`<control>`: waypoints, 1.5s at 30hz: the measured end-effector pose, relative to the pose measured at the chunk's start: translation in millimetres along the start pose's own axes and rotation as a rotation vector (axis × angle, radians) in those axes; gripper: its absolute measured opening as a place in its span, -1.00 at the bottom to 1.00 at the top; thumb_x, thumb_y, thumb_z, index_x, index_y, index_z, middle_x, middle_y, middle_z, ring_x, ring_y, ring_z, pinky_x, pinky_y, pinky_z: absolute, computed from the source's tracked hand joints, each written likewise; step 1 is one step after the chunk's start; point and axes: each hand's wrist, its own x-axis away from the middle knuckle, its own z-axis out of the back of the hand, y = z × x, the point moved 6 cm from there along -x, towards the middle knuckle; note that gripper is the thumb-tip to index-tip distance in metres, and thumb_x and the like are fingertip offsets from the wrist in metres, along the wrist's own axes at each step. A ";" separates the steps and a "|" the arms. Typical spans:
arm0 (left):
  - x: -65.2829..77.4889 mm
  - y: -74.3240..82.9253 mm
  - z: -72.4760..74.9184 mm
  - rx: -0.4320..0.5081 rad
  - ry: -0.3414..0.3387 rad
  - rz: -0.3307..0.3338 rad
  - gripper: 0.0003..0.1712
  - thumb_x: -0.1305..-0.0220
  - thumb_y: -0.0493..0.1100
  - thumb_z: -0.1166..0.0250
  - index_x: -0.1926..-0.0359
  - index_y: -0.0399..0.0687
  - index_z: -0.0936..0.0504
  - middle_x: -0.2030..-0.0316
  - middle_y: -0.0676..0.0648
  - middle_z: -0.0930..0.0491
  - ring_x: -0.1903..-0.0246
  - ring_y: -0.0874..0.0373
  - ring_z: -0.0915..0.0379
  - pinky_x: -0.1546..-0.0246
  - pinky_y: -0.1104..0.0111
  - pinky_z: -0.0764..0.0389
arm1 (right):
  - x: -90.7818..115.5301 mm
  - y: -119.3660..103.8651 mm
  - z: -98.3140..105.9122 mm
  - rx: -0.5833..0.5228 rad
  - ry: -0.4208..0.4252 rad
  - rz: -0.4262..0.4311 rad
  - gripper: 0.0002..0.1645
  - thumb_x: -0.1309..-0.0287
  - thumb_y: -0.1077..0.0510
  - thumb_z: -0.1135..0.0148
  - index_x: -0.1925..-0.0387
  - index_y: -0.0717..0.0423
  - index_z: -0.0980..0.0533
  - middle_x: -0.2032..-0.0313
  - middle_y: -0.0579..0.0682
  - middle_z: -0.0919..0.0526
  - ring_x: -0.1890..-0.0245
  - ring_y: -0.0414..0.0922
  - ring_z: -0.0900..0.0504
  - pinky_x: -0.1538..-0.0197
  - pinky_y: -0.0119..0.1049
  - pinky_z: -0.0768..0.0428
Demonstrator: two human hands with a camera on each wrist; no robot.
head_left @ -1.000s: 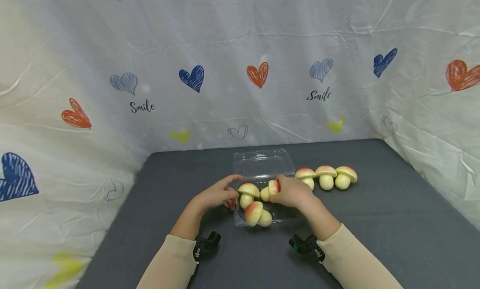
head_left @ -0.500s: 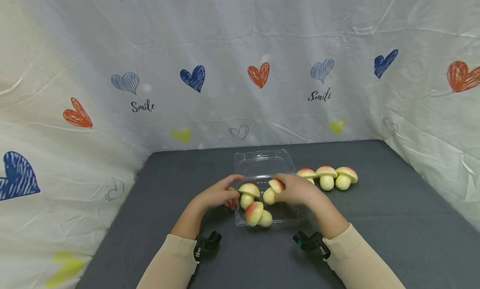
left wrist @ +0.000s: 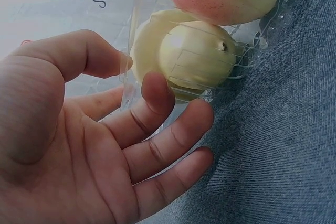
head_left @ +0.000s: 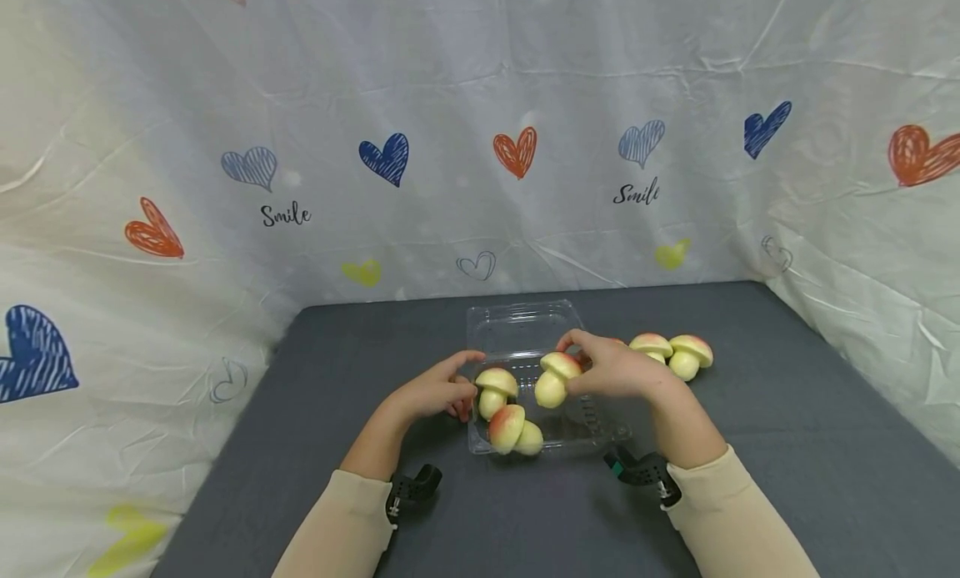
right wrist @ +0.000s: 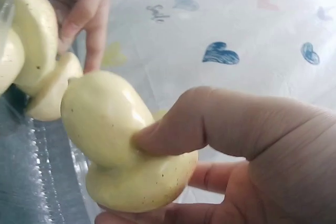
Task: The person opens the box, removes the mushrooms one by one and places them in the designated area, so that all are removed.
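My right hand [head_left: 622, 368] pinches a pale yellow toy mushroom [head_left: 552, 389] with a red-tinged cap. The thumb [right wrist: 157, 135] presses its stem, with other fingers round the cap. In the head view this mushroom overlaps the open clear plastic container [head_left: 570, 446], right of two mushrooms inside: an upright one [head_left: 495, 390] at the left wall and a tipped one [head_left: 507, 429] at the front. My left hand [head_left: 433, 388] is at the container's left wall, its index finger stretched to the back corner and its thumb tip at the wall. Its other fingers curve loosely outside, as the left wrist view shows.
The container's clear lid [head_left: 525, 324] lies folded back behind it. Several more mushrooms [head_left: 686, 357] stand in a row at the right, partly behind my right hand. A white curtain [head_left: 450, 219] printed with hearts hangs beyond the dark grey table [head_left: 360, 336].
My right hand has moved right, bringing the mushroom along and turning it more upright. More of that mushroom shows now. The left hand has stayed at the container's left wall.
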 end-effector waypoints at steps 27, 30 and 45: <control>0.0 0.6 -0.4 -0.018 0.001 -0.001 -0.21 -0.39 -0.26 -0.11 -0.58 -0.14 -0.07 0.49 -0.20 -0.60 0.43 -0.10 -0.63 0.35 0.19 -0.60 | 17.2 9.6 32.1 -0.312 -0.055 0.098 -0.39 -0.29 0.20 -0.37 -0.31 0.12 -0.37 -0.06 0.31 -0.46 0.18 0.16 -0.68 0.19 -0.10 -0.65; -0.9 0.0 -0.6 -0.018 0.001 -0.001 -0.20 -0.39 -0.27 -0.10 -0.59 -0.15 -0.07 0.50 -0.19 -0.59 0.44 -0.10 -0.63 0.36 0.20 -0.60 | 18.6 11.3 34.9 -0.307 -0.058 0.098 -0.40 -0.30 0.22 -0.35 -0.31 0.12 -0.37 -0.05 0.32 -0.44 0.20 0.15 -0.66 0.19 -0.09 -0.65; -2.9 -2.1 -2.8 -0.032 0.019 0.030 -0.29 -0.49 -0.27 -0.01 -0.59 -0.05 -0.08 0.47 -0.22 -0.59 0.44 -0.09 -0.61 0.36 0.19 -0.54 | 33.9 27.3 48.4 -0.196 -0.008 0.054 -0.39 -0.31 0.19 -0.29 -0.36 0.12 -0.39 -0.01 0.20 -0.49 0.22 0.06 -0.51 0.26 -0.22 -0.49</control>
